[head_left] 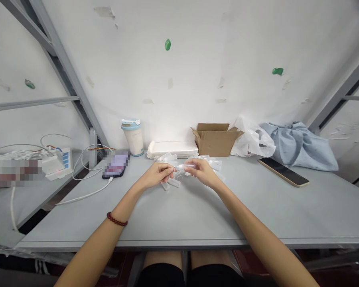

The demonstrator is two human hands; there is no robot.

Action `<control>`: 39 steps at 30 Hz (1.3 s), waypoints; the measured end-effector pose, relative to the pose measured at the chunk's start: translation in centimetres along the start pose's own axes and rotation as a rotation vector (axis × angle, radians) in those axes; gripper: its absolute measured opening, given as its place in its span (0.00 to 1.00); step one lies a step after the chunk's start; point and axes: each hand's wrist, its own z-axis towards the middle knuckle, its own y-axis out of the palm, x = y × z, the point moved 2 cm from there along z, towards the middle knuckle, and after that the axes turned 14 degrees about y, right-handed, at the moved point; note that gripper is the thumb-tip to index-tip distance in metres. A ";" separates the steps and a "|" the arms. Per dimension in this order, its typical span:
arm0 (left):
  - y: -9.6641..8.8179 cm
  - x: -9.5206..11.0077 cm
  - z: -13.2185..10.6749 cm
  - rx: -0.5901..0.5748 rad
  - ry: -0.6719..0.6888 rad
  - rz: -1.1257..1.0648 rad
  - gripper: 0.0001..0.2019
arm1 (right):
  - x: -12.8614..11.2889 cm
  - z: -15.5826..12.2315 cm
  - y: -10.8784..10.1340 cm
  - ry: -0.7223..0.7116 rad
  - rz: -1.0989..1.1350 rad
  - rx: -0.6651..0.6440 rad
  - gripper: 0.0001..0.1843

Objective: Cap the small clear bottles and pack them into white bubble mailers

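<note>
A small clear plastic tube with a white end (182, 166) lies level between my hands above the grey desk. My right hand (206, 172) pinches its body from the right. On the other side, my left hand (156, 174) has thumb and forefinger closed on what looks like a thin white cord (176, 170) at the tube's left end; the fingers partly hide it. Several similar clear tubes lie loose around and behind both hands, among them one tube (174, 182) by my left fingertips and another tube (215, 164) behind my right hand.
Along the wall stand a lidded cup (133, 139), a stack of flat white pieces (173, 148), an open cardboard box (215, 143), a white plastic bag (253, 141) and blue cloth (300, 147). A charging phone (116, 164) lies left, a dark phone (283, 172) right.
</note>
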 end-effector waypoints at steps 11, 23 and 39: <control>-0.1 0.1 -0.1 -0.053 0.015 0.038 0.17 | -0.3 -0.3 0.2 -0.080 -0.192 0.042 0.10; 0.2 -0.2 -0.3 -0.110 -0.008 0.111 0.15 | 0.1 -0.3 1.5 -0.190 -0.332 0.060 0.07; -1.4 -0.4 0.1 0.150 -0.108 -0.049 0.12 | -4.2 -3.7 1.4 -0.432 -0.315 0.267 0.12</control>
